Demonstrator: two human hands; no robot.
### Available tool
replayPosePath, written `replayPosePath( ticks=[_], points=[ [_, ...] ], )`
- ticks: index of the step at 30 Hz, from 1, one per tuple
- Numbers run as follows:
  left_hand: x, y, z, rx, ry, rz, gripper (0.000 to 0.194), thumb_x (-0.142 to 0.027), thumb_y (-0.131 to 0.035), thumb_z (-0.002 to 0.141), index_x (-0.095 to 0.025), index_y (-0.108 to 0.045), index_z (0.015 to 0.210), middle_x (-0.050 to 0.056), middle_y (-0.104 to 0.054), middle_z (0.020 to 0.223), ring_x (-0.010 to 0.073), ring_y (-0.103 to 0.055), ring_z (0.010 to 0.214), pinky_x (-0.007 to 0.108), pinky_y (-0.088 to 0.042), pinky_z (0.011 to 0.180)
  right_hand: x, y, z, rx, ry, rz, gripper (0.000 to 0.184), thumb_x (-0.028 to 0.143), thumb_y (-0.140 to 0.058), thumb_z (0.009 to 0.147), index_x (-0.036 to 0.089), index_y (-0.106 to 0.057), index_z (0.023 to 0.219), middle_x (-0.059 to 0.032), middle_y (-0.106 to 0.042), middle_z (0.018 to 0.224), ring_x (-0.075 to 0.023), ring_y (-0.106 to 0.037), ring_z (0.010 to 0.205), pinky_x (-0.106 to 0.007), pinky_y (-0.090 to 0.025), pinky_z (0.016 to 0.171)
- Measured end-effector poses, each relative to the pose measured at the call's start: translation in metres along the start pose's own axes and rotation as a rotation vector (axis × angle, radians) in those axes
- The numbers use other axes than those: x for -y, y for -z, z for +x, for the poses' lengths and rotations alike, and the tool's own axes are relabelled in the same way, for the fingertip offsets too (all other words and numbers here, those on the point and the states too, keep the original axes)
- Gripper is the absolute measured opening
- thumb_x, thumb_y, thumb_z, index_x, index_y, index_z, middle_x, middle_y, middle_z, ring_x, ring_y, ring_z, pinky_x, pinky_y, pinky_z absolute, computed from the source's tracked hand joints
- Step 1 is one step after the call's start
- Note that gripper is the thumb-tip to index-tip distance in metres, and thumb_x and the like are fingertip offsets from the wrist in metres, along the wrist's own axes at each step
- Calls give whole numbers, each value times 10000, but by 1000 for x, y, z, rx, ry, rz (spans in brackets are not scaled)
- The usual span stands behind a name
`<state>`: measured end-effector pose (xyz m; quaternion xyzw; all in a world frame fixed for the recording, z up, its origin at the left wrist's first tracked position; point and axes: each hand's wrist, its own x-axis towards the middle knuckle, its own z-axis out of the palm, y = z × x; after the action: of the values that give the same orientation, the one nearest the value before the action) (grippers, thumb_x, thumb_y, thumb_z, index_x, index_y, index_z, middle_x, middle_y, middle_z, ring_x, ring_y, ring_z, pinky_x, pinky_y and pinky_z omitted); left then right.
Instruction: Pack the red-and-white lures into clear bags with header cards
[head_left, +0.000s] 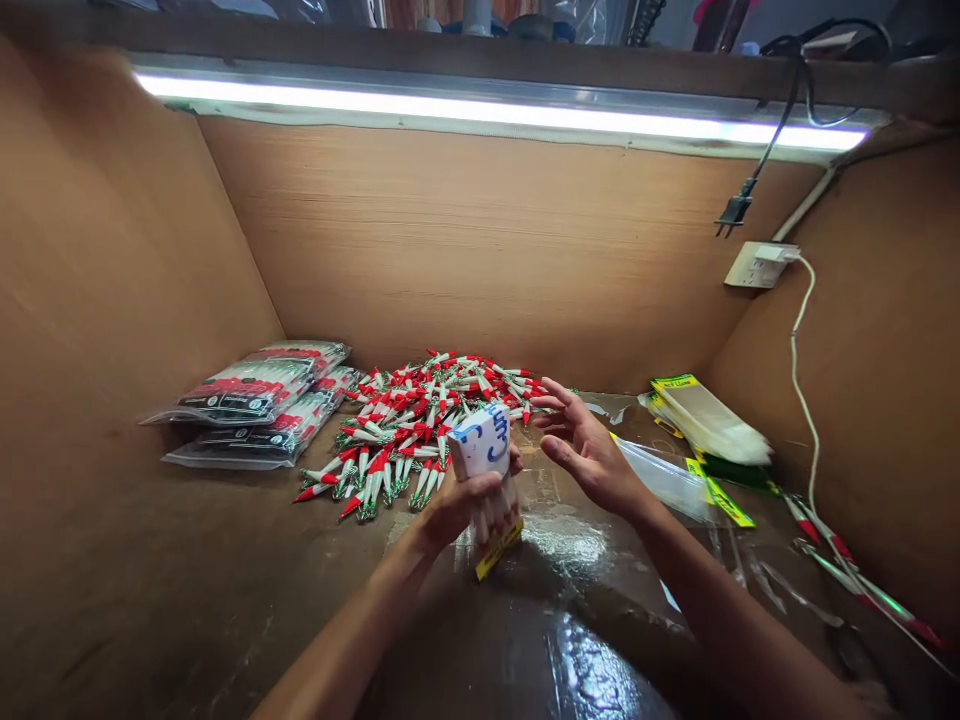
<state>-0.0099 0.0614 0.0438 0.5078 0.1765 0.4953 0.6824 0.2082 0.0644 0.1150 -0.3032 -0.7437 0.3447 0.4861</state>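
My left hand [459,505] is wrapped round a small plastic pack [484,440] held upright above the table. The pack's top face is white with blue print, and a yellow strip runs along its lower edge. Through its clear side, reddish and white shapes show faintly. To the right of the pack my right hand [589,450] hovers with fingers spread and nothing in it. Behind both hands lies a heap of red-and-white squid jigs [420,410] with green-tinted hooks at their ends.
Filled plastic packs [255,400] are stacked at the left. Flat clear bags with yellow headers [705,420] lie at the right, near a loose clear bag [664,475]. A white cable [796,370] runs down from a wall socket [761,264]. A black plug [735,210] hangs above.
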Motion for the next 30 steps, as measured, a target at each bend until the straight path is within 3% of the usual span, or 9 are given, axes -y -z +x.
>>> replayPosePath(
  ticks=[5, 10, 13, 17, 20, 24, 27, 29, 30],
  points=[
    [5, -3, -2, 134, 135, -280, 547, -334, -782, 738, -177, -636, 1242, 113, -704, 1145, 309, -673, 1063, 420, -504, 943, -5, -9, 2, 74, -41, 107, 606, 396, -635, 943, 283, -404, 1493, -101, -586, 1334, -232, -591, 1153, -418, -480, 1006],
    [22, 6, -3, 185, 221, -311, 605, -373, -779, 738, -133, -625, 1271, 153, -717, 1148, 335, -687, 1044, 410, -509, 905, -21, -23, 3, 112, -210, 299, 480, 372, -718, 872, 231, -595, 1315, -63, -705, 1060, -204, -658, 953, -305, -543, 751],
    [32, 11, -5, 200, 243, -324, 636, -397, -780, 722, -90, -629, 1259, 179, -719, 1121, 336, -683, 1036, 396, -506, 893, -33, -26, 3, 39, -293, 378, 395, 369, -768, 814, 188, -675, 1152, -53, -724, 967, -185, -660, 823, -262, -506, 635],
    [40, 9, -6, 222, 283, -350, 609, -347, -761, 723, -58, -627, 1242, 185, -723, 1046, 316, -690, 978, 388, -500, 880, -40, -26, 5, -184, -242, 471, 368, 383, -776, 796, 165, -696, 1082, -65, -732, 1017, -195, -658, 905, -299, -517, 799],
    [42, 5, -5, 218, 301, -390, 540, -278, -699, 746, -90, -617, 1245, 160, -702, 1079, 259, -683, 935, 392, -484, 915, -45, -14, 11, -332, -206, 487, 398, 420, -746, 814, 182, -673, 1125, -77, -719, 1097, -198, -657, 925, -302, -519, 800],
    [41, -2, 0, 199, 295, -459, 700, -217, -635, 713, -201, -492, 1398, 103, -652, 1170, 201, -661, 907, 445, -445, 991, -61, 29, 16, -542, -200, 263, 516, 502, -692, 820, 169, -613, 1206, -117, -694, 1138, -233, -660, 933, -363, -533, 792],
    [37, -3, 2, 162, 297, -540, 785, -215, -579, 722, -193, -389, 1483, 112, -649, 1134, 207, -656, 902, 451, -437, 982, -74, 58, -2, -640, -210, -258, 729, 504, -759, 726, 128, -561, 1319, -195, -620, 1273, -337, -564, 1173, -510, -455, 984],
    [33, -4, 3, 126, 274, -577, 793, -205, -556, 722, -178, -370, 1493, 121, -649, 1115, 213, -655, 892, 437, -442, 957, -78, 62, -25, -652, -202, -530, 822, 487, -771, 719, 133, -498, 1409, -219, -517, 1406, -378, -442, 1310, -567, -356, 1074],
    [30, -5, 3, 113, 257, -581, 794, -197, -551, 719, -173, -370, 1492, 122, -649, 1110, 213, -656, 881, 424, -447, 943, -78, 58, -38, -593, -231, -548, 789, 493, -747, 751, 141, -501, 1412, -214, -516, 1408, -379, -448, 1303, -570, -359, 1068]
  ],
)
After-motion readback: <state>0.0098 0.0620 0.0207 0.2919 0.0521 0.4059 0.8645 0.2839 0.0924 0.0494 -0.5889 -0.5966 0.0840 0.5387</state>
